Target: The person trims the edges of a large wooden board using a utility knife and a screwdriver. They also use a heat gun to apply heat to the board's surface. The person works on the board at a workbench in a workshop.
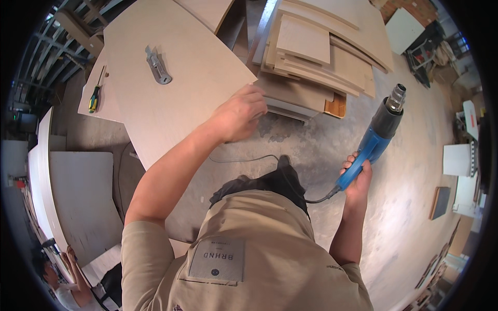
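In my right hand (359,176) is a blue heat gun (374,133), its metal nozzle pointing up and away from me. My fingers wrap round its handle, and a dark cord runs from the grip's lower end toward my body. My left hand (241,113) is closed with curled fingers by the near right corner of a large pale wooden board (192,78). Whatever those fingers pinch, if anything, is hidden. A grey utility knife (157,65) lies on the board, and a green and black screwdriver (95,96) rests on the board surface at the left.
Cut wooden panels (316,57) are stacked beyond my left hand, to the right of the board. The power cord (244,160) trails across the concrete floor (404,207). At lower left another person (72,285) works with raised hands by a large white panel (83,197).
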`<state>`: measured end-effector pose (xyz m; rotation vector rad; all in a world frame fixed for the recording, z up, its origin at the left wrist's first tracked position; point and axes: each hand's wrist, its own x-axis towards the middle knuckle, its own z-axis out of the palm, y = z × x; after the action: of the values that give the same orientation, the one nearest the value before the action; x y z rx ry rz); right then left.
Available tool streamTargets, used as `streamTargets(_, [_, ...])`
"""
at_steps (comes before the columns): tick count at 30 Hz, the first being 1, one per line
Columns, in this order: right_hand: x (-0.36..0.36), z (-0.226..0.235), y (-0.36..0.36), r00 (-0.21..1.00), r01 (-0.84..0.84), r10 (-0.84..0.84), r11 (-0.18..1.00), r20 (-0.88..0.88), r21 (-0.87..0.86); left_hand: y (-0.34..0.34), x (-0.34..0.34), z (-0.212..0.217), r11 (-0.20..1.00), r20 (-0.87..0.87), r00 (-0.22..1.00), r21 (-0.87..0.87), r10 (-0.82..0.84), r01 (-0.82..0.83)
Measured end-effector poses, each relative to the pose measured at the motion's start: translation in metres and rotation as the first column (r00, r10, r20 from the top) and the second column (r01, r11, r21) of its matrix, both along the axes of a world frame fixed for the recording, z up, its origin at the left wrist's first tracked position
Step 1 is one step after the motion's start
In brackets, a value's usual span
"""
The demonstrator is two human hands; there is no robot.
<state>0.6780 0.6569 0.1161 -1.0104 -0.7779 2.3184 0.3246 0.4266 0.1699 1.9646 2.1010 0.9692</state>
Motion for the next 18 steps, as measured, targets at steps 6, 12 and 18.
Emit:
streamTargets(6, [0.018, -0.006, -0.026, 0.994, 0.044, -0.052, 0.996, -0.097, -0.079, 0.001, -0.002, -0.004, 0.999, -0.022, 0.999, -0.036, -0.032, 0.032])
streamTargets(12, [0.026, 0.002, -0.045, 0.982, 0.184, -0.187, 0.977, -0.017, -0.109, 0.003, -0.003, -0.004, 0.997, -0.034, 0.998, -0.060, -0.045, 0.043])
streamTargets(18, [0.036, 0.000, -0.048, 0.970, 0.166, -0.190, 0.973, -0.152, -0.158, 0.004, -0.005, -0.007, 0.998, -0.042, 0.998, -0.039, -0.047, 0.045])
